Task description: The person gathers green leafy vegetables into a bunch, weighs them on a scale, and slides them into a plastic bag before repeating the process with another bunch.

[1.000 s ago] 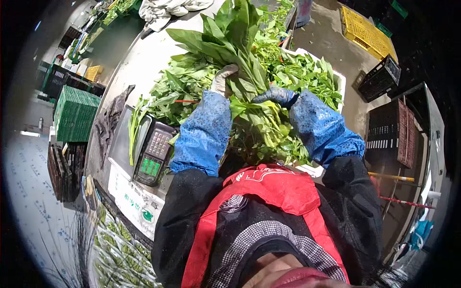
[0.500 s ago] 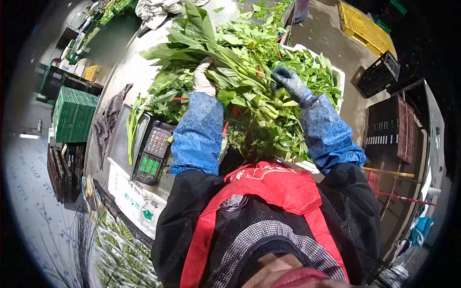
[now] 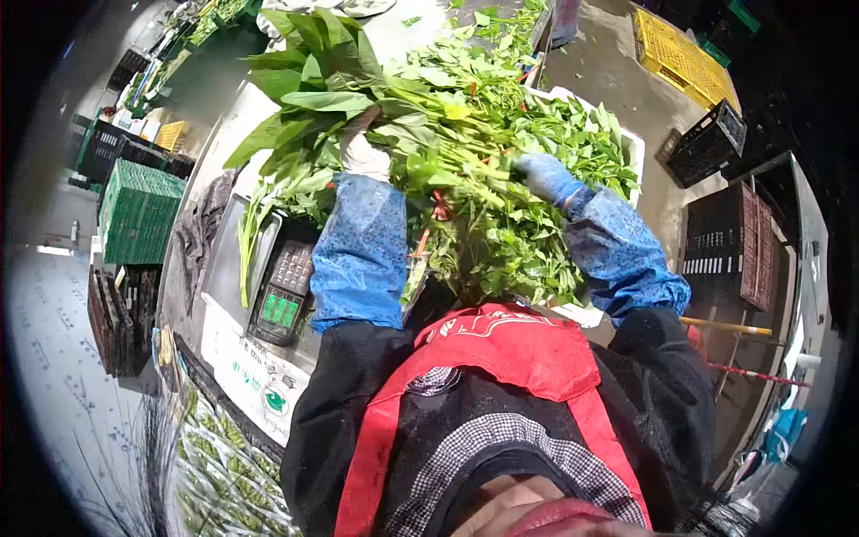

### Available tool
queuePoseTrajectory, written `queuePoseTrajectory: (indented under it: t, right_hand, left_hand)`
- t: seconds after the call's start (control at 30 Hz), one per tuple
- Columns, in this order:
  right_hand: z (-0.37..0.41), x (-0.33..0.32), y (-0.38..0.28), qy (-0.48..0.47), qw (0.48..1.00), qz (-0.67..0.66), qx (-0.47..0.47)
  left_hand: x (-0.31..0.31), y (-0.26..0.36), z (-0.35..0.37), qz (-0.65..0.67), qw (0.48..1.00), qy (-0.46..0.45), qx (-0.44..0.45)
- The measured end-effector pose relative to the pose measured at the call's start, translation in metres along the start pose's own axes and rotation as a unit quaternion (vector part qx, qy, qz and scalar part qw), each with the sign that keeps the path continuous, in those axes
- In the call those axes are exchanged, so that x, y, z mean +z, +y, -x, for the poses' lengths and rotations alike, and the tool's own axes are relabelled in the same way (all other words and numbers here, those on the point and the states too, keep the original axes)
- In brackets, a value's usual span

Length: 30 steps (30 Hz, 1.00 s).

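My left hand, in a pale glove and blue sleeve cover, is wrapped round a large bunch of leafy greens whose leaves fan to the upper left. The stems run right, toward my right hand, which wears a blue-grey glove and is smeared by motion beside the stem ends; its fingers cannot be made out. Below and behind lie more greens, with red ties among them. A white box at the right holds further greens.
A scale with a keypad and green display stands at the left, with loose stems on its pan. A dark cloth lies beside it. Green crates are stacked at the far left; black and yellow crates stand at the right.
My left hand has moved slightly left with the bunch, whose leaves now spread farther left. My right hand has shifted a little right and down and is more blurred.
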State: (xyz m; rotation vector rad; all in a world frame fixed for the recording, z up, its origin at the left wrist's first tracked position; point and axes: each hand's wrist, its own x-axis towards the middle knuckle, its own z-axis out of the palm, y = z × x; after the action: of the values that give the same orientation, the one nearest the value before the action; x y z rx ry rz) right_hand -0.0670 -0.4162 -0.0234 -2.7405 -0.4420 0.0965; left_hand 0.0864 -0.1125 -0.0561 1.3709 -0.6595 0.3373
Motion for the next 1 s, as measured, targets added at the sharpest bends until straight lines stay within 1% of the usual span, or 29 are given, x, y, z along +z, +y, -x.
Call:
queuePoseTrajectory:
  t: [0.03,0.1,0.17,0.2,0.23,0.27,0.3,0.33,0.37,0.4,0.43,0.47,0.5,0.57,0.6,0.63,0.67,0.73,0.8,0.83,0.87,0.93,0.97,1.0]
  right_hand:
    - [0.002,0.005,0.020,-0.043,0.998,0.045,0.006]
    - [0.007,-0.002,0.022,-0.053,0.994,0.083,0.053]
    - [0.004,-0.032,-0.014,0.098,0.994,0.042,-0.034]
    - [-0.001,-0.039,-0.034,0.174,0.982,0.019,-0.078]
    - [-0.003,-0.053,-0.059,0.217,0.968,0.032,-0.124]
    - [-0.003,-0.065,-0.082,0.279,0.943,0.013,-0.182]
    - [-0.011,-0.060,-0.089,0.252,0.945,-0.022,-0.208]
    - [-0.016,-0.050,-0.090,0.226,0.944,-0.055,-0.232]
    - [-0.021,-0.027,-0.072,0.180,0.950,-0.080,-0.243]
    - [-0.021,-0.014,-0.055,0.151,0.963,-0.078,-0.210]
    - [-0.019,-0.005,-0.041,0.121,0.974,-0.077,-0.177]
    - [-0.012,0.000,-0.028,0.141,0.981,-0.015,-0.131]
    - [-0.004,-0.009,-0.022,0.061,0.996,0.025,-0.063]
    - [0.001,-0.021,-0.008,-0.033,0.994,0.093,0.054]
    - [-0.001,-0.022,-0.007,0.058,0.994,0.085,0.026]
    - [-0.002,-0.038,-0.019,0.149,0.985,0.081,-0.003]
    - [-0.006,-0.054,-0.035,0.181,0.982,0.061,0.002]
    - [-0.017,-0.074,-0.063,0.306,0.940,0.078,-0.130]
    - [-0.031,-0.061,-0.050,0.228,0.953,0.087,-0.181]
    - [-0.032,-0.048,-0.035,0.148,0.972,0.070,-0.168]
    - [-0.031,-0.037,-0.019,0.163,0.973,0.019,-0.165]
    - [-0.019,-0.044,-0.011,0.063,0.993,0.099,-0.011]
    - [-0.012,-0.048,-0.010,0.050,0.990,0.133,0.024]
    - [-0.008,-0.049,-0.004,0.079,0.989,0.122,0.005]
  left_hand:
    - [-0.035,-0.025,-0.005,-0.003,1.000,0.004,0.000]
    - [-0.038,-0.001,-0.007,-0.043,0.999,-0.006,-0.030]
    - [-0.030,0.016,-0.006,-0.079,0.995,-0.033,-0.045]
    - [-0.019,0.021,-0.004,-0.097,0.993,-0.050,-0.048]
    - [-0.007,0.031,-0.003,-0.123,0.989,-0.065,-0.049]
    - [0.017,0.050,-0.001,-0.177,0.979,-0.081,-0.055]
    - [0.040,0.070,0.000,-0.231,0.966,-0.096,-0.060]
    - [0.051,0.078,0.001,-0.284,0.950,-0.112,-0.064]
    - [0.046,0.075,-0.001,-0.307,0.942,-0.129,-0.024]
    - [0.038,0.071,-0.002,-0.331,0.932,-0.145,0.016]
    - [0.031,0.069,0.000,-0.236,0.965,-0.098,0.065]
    - [0.024,0.076,-0.004,-0.254,0.964,-0.075,0.032]
    - [0.012,0.053,-0.002,-0.305,0.949,0.008,0.075]
    - [0.004,0.062,-0.011,-0.193,0.978,0.029,0.071]
    - [-0.001,0.061,-0.009,-0.217,0.971,0.010,0.098]
    - [-0.001,0.059,-0.009,-0.215,0.972,0.011,0.099]
    - [0.000,0.059,-0.010,-0.212,0.971,-0.021,0.107]
    - [0.001,0.061,-0.008,-0.206,0.967,-0.089,0.121]
    - [0.012,0.062,-0.009,-0.290,0.941,-0.080,0.151]
    - [0.011,0.048,-0.007,-0.164,0.984,-0.045,0.059]
    - [0.011,0.035,-0.005,-0.024,0.999,0.014,-0.019]
    - [-0.005,0.050,-0.006,0.033,0.997,0.026,-0.069]
    - [-0.012,0.059,-0.006,0.062,0.993,0.035,-0.094]
    - [-0.007,0.069,-0.005,0.140,0.984,0.032,-0.103]
